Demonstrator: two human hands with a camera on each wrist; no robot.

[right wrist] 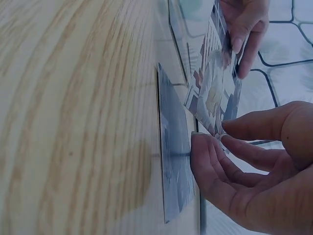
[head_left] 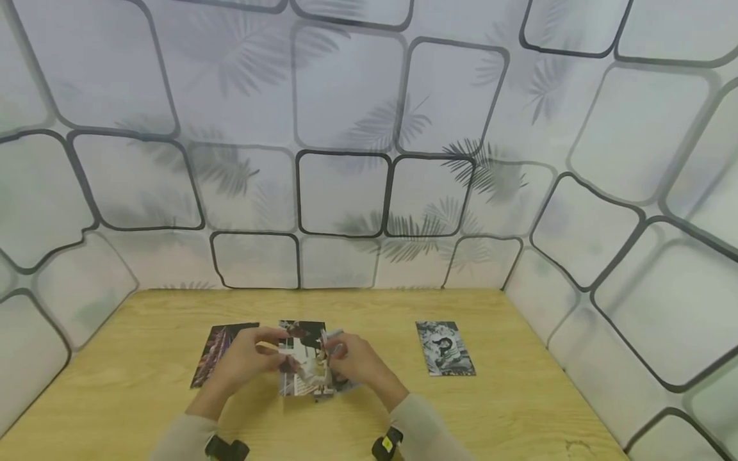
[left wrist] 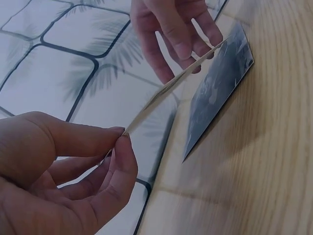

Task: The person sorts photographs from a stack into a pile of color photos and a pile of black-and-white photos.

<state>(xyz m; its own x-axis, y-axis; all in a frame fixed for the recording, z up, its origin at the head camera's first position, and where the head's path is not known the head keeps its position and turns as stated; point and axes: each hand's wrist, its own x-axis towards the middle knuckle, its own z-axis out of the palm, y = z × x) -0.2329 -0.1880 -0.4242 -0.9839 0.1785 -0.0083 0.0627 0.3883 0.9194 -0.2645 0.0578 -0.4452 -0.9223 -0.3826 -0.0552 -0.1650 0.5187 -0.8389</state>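
Observation:
A photo print (head_left: 302, 352), with a dark top and a pale figure in it, is held tilted above the wooden table. My left hand (head_left: 250, 355) pinches its left edge between thumb and fingers. At the opposite edge, the right hand (head_left: 360, 362) grips it by thumb and fingertips; the right wrist view has these at a corner of the print. Beneath it a grey photo (left wrist: 215, 88) lies flat on the table, also visible as a dark photo (right wrist: 176, 156) in the right wrist view. In the head view it is mostly hidden by the held print and right hand.
A dark, purplish photo (head_left: 206, 358) lies at the left, partly behind the left hand. To the right rests a black-and-white photo (head_left: 445, 349). The wooden table (head_left: 507, 410) meets a patterned wall (head_left: 346, 192) at the back and right side.

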